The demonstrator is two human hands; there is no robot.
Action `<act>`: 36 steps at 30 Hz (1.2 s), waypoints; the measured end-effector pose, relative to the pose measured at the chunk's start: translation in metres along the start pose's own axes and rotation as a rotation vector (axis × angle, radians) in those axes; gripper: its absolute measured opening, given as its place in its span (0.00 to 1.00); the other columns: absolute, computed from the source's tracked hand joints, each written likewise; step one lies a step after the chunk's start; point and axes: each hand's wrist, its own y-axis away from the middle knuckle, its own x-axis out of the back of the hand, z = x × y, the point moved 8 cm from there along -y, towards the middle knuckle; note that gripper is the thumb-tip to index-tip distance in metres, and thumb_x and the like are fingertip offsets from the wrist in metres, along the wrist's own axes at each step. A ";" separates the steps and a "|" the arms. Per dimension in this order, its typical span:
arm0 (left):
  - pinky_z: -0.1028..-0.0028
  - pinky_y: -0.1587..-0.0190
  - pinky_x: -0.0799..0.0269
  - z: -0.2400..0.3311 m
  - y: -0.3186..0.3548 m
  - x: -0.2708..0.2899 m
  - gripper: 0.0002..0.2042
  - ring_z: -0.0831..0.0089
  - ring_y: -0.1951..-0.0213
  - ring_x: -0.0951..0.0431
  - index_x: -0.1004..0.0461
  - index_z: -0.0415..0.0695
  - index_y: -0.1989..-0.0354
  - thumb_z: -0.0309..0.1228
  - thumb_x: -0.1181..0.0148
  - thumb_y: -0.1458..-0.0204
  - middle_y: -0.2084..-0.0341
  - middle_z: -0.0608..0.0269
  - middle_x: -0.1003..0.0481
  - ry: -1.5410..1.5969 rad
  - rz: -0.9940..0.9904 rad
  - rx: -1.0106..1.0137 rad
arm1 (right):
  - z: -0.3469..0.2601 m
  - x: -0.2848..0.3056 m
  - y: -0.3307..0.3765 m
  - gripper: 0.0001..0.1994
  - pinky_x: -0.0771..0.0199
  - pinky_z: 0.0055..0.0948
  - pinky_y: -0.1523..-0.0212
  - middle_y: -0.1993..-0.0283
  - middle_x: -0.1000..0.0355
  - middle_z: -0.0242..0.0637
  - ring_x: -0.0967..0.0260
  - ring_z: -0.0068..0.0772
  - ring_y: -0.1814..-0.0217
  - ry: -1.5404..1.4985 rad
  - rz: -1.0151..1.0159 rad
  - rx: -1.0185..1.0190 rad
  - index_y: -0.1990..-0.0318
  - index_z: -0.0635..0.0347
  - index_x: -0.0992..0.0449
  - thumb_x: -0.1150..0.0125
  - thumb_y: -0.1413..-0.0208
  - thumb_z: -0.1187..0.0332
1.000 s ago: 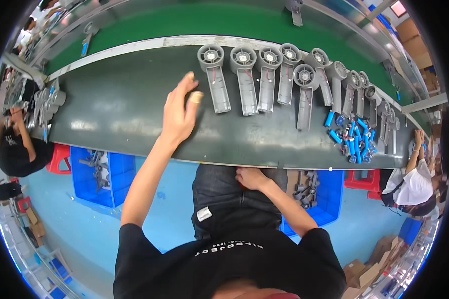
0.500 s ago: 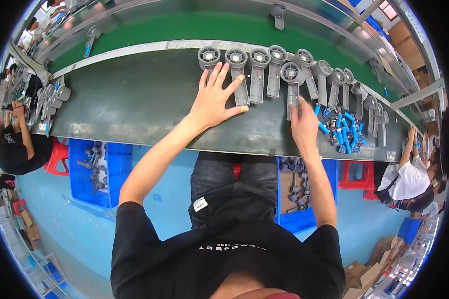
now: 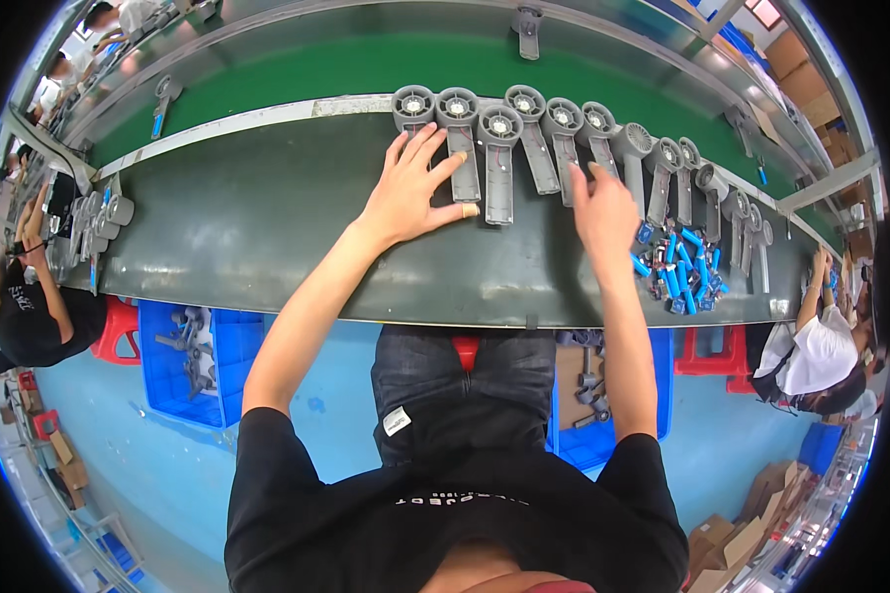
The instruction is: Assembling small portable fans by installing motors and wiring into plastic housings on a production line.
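My left hand (image 3: pixel 405 195) lies spread and open on the dark work surface, its fingertips over the handles of two grey handheld fan shells, the leftmost fan shell (image 3: pixel 413 102) and the second fan shell (image 3: pixel 457 107) beside it. A third fan shell (image 3: pixel 500 127) sits slightly nearer me, apart from my fingers. My right hand (image 3: pixel 608 212) is closed, with curled fingers at the handle ends of two more fan shells, one left fan shell (image 3: pixel 563 117) and one right fan shell (image 3: pixel 597 121). Whatever it pinches is hidden. Blue cylindrical cells with wires (image 3: pixel 684 272) form a pile to its right.
More fan shells (image 3: pixel 667 155) continue the row rightward. Beyond the bench (image 3: pixel 267 217) runs a green conveyor (image 3: pixel 346 64). Blue bins (image 3: pixel 232 361) of grey parts stand below the bench edge. Co-workers sit at the left (image 3: pixel 40 296) and right (image 3: pixel 811 346).
My right hand has moved away from me, and the fan shell it was at has shifted up and left into the row. My left hand stays spread, slightly further left.
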 end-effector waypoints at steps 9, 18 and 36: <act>0.61 0.44 0.40 -0.074 0.016 0.050 0.14 0.56 0.47 0.31 0.23 0.43 0.57 0.40 0.47 0.41 0.51 0.53 0.28 0.140 0.603 0.304 | -0.057 -0.059 -0.200 0.19 0.23 0.31 0.63 0.65 0.19 0.39 0.21 0.30 0.71 -0.164 -0.208 0.021 0.61 0.63 0.17 0.42 0.42 0.54; 0.68 0.71 0.36 -0.122 0.031 0.044 0.18 0.67 0.76 0.30 0.28 0.36 0.77 0.33 0.53 0.35 0.80 0.57 0.30 0.232 0.574 0.594 | -0.056 -0.162 -0.257 0.26 0.26 0.40 0.45 0.43 0.26 0.46 0.28 0.46 0.42 -0.008 -0.247 -0.349 0.50 0.56 0.20 0.34 0.51 0.48; 0.62 0.53 0.33 -0.076 0.018 0.058 0.14 0.59 0.58 0.28 0.33 0.36 0.47 0.25 0.49 0.41 0.59 0.50 0.28 0.297 0.638 0.536 | -0.040 0.034 0.058 0.13 0.50 0.17 0.77 0.77 0.36 0.14 0.48 0.08 0.76 -0.768 -0.319 -0.122 0.71 0.58 0.20 0.40 0.39 0.62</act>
